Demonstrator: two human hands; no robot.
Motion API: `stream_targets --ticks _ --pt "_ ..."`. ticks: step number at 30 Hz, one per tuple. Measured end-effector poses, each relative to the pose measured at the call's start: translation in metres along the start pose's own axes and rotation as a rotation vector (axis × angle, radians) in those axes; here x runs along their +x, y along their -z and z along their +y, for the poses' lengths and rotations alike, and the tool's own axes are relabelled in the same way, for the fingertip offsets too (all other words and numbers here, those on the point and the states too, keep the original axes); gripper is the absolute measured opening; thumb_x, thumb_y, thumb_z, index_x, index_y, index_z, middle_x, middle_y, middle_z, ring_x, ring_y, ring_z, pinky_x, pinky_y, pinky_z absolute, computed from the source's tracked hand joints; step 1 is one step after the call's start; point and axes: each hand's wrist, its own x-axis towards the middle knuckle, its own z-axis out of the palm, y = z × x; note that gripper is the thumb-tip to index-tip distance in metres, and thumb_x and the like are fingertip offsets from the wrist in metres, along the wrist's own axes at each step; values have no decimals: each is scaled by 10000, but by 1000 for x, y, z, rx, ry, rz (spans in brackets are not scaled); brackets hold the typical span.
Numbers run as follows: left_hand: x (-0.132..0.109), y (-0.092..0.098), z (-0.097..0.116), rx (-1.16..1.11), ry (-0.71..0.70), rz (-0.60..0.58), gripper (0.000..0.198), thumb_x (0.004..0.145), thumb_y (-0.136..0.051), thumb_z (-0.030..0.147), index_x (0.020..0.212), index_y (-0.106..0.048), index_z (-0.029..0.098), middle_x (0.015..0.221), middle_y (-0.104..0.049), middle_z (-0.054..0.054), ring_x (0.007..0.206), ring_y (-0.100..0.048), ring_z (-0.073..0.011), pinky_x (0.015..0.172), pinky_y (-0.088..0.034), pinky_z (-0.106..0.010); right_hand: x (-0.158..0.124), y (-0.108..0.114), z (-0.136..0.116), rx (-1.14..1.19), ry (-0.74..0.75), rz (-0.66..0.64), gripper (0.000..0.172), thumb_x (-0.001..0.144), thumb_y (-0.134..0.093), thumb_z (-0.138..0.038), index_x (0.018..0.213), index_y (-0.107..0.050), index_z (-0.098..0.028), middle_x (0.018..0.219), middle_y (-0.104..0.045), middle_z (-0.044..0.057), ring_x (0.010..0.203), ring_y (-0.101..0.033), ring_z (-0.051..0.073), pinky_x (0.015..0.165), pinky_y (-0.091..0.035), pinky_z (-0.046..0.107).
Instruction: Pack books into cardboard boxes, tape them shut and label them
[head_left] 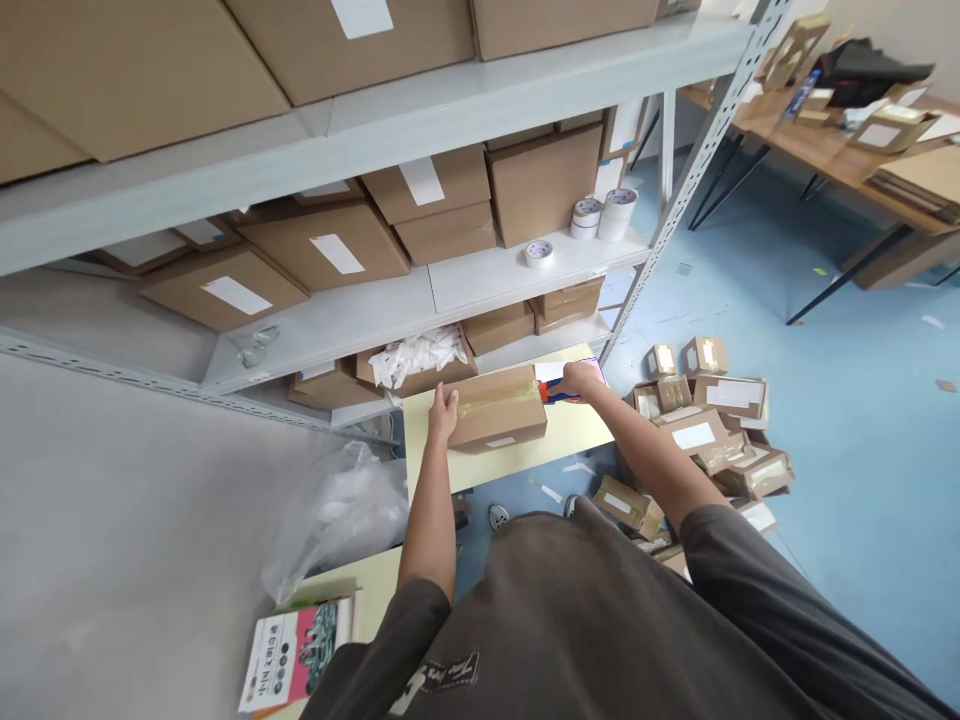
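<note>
A closed cardboard box [499,408] lies on a pale yellow tabletop [480,468], a strip of clear tape [495,398] running along its top. My left hand [442,412] grips the box's left end, its thumb at the top edge. At the opposite end, my right hand [579,381] is closed around the handle of a blue and orange tape dispenser [555,391]. The dispenser's orange head touches the right end of the box, close to the tape strip. My fist partly hides the dispenser and its roll.
A metal shelf rack [480,95] holding cartons stands ahead, with tape rolls [538,254] on it. Packed boxes [694,435] are piled on the floor at right. A plastic bag [349,510] and books [296,655] lie at left. A wooden desk [825,150] stands far right.
</note>
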Motion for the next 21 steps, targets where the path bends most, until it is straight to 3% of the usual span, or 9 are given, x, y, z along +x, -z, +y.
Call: stream_targets --ticks 5,7,11,16,21 --pt "-1 -1 -2 24 -24 12 729 1086 -476 555 1691 -383 159 1653 -533 -158 1545 -493 -311 1277 -391 -406 8 -42 5 -31 -7 38 517 855 -835 -366 1263 -752 -59 1277 -743 294 1236 -712 364 986 -551 378" --pt "-2 0 -6 19 -25 28 728 1083 -472 578 1687 -393 179 1655 -534 -148 1545 -493 -309 1273 -397 -407 7 -70 11 3 -12 -7 467 902 -796 -407 1237 -762 -83 1222 -767 266 1169 -740 335 928 -567 351" --pt "0 0 -12 -11 -42 46 728 1066 -500 615 1666 -433 208 1664 -525 -138 1550 -488 -310 1278 -394 -413 9 -130 38 201 -166 -34 520 1039 -599 -497 1360 -692 -99 1286 -739 264 1225 -709 339 973 -549 394" --pt "4 -2 -16 -33 -23 62 716 1067 -529 587 1661 -445 194 1646 -546 -148 1546 -494 -303 1289 -381 -414 19 -194 72 401 -327 -63 493 1074 -473 -316 1474 -592 -54 1389 -691 281 1321 -670 357 1076 -495 441" --pt "-3 -2 -19 -35 -38 83 662 1084 -525 528 1659 -450 208 1659 -534 -128 1554 -486 -278 1301 -370 -401 25 -219 84 433 -324 -88 498 1028 -499 -236 1489 -593 -72 1400 -695 256 1321 -671 338 1089 -496 443"
